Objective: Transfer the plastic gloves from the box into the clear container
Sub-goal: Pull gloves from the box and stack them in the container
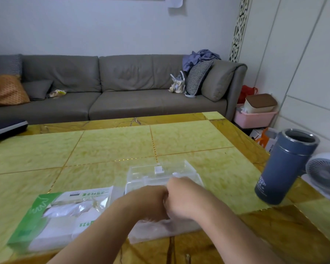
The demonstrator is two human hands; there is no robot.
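A clear plastic container (161,173) stands open on the table's near middle, its lid tipped back. Both my hands reach down into it side by side. My left hand (151,201) and my right hand (181,197) touch each other, fingers bent downward onto a pile of thin plastic gloves (160,224) inside. The fingertips are hidden behind the backs of the hands. The green and white glove box (65,216) lies flat to the left, its window showing more white gloves.
A blue-grey open thermos (286,166) stands at the right, beside a small white fan (326,174). A dark laptop (6,127) lies at the table's far left corner. A grey sofa (112,88) runs behind the yellow tiled table (112,145).
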